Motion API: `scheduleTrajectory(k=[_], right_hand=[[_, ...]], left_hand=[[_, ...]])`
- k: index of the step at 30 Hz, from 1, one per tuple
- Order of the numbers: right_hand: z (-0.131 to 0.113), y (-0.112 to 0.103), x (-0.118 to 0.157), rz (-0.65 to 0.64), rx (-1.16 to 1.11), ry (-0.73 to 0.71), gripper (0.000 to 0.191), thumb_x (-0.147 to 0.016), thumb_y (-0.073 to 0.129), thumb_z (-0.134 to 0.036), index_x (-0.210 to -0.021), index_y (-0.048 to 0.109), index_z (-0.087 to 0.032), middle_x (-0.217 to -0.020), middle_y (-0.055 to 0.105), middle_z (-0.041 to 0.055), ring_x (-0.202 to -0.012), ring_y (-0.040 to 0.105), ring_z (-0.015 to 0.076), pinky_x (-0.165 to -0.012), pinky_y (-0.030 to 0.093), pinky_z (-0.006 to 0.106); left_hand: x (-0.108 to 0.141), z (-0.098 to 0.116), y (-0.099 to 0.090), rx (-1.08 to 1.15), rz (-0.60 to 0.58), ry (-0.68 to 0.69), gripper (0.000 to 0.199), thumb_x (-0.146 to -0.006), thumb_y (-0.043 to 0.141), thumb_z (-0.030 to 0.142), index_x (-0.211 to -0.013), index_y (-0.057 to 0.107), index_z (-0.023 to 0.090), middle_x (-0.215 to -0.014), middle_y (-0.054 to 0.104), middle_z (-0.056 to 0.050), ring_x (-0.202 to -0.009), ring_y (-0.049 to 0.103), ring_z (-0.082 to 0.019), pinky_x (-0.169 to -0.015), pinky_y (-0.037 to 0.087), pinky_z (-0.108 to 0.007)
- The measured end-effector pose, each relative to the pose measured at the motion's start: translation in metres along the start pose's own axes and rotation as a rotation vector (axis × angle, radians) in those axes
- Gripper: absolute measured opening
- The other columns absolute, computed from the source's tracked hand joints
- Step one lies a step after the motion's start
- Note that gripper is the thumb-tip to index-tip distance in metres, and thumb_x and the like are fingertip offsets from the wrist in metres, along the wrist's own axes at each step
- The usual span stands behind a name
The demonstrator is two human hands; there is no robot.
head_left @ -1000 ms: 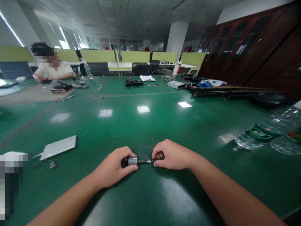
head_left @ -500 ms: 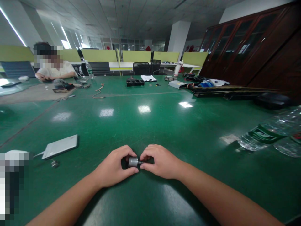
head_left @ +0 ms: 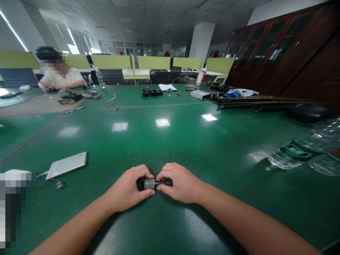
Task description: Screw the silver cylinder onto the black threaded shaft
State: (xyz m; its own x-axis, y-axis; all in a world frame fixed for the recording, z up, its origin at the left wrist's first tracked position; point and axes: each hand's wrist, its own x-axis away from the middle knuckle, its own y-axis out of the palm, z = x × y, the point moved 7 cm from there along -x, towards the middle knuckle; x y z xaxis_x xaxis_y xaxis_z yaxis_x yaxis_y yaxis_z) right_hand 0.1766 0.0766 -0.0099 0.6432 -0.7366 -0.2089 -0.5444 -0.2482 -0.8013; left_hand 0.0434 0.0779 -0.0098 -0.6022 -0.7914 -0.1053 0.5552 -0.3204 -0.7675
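Observation:
A small grey metal cylinder (head_left: 149, 183) lies on its side low over the green table (head_left: 143, 141), a dark thin shaft (head_left: 163, 182) pointing right from it. My left hand (head_left: 132, 187) curls round the cylinder from the left, thumb below and fingers above. From the right, my right hand (head_left: 177, 182) pinches around the shaft close to the cylinder's end. The fingertips of both hands are nearly touching. Whether the shaft is one piece with the cylinder I cannot tell.
A white power bank (head_left: 67, 165) with a cable lies at left. Clear bottles (head_left: 294, 154) lie at right. Farther back are a black tray (head_left: 152, 92), papers and dark metal rails (head_left: 239, 103). A person (head_left: 62, 76) sits at the far left.
My right hand has shifted slightly left toward the cylinder, and more of the dark shaft shows between its fingers. My left hand is almost unmoved. The view has shifted a little.

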Motion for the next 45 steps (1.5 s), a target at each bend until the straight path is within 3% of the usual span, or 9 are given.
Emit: scheduleTrajectory(k=[15, 21, 45], right_hand=[[-0.001, -0.001, 0.002, 0.02, 0.031, -0.033, 0.017, -0.083, 0.068, -0.024, -0.098, 0.074, -0.017, -0.087, 0.072, 0.0057, -0.086, 0.061, 0.0193, -0.08, 0.044, 0.031], [0.0, 0.001, 0.0, 0.017, 0.071, -0.046, 0.015, -0.082, 0.067, -0.022, -0.095, 0.074, -0.018, -0.085, 0.072, 0.005, -0.084, 0.061, 0.0193, -0.079, 0.043, 0.032], [0.002, -0.01, 0.006, -0.017, 0.067, -0.02, 0.012, -0.082, 0.068, -0.02, -0.094, 0.07, -0.019, -0.084, 0.07, 0.0015, -0.082, 0.058, 0.0166, -0.078, 0.04, 0.03]], left_hand=[[0.0, 0.005, -0.002, -0.007, 0.021, 0.02, 0.015, -0.084, 0.069, 0.031, -0.092, 0.063, 0.019, -0.089, 0.062, -0.002, -0.082, 0.058, -0.019, -0.073, 0.044, -0.028], [0.0, 0.005, -0.002, -0.018, 0.026, 0.0, 0.018, -0.085, 0.068, 0.036, -0.091, 0.063, 0.019, -0.087, 0.062, -0.002, -0.08, 0.057, -0.019, -0.071, 0.043, -0.027], [-0.001, 0.004, -0.001, -0.002, 0.005, -0.01, 0.013, -0.086, 0.067, 0.029, -0.092, 0.062, 0.019, -0.087, 0.06, -0.001, -0.079, 0.056, -0.018, -0.071, 0.042, -0.028]])
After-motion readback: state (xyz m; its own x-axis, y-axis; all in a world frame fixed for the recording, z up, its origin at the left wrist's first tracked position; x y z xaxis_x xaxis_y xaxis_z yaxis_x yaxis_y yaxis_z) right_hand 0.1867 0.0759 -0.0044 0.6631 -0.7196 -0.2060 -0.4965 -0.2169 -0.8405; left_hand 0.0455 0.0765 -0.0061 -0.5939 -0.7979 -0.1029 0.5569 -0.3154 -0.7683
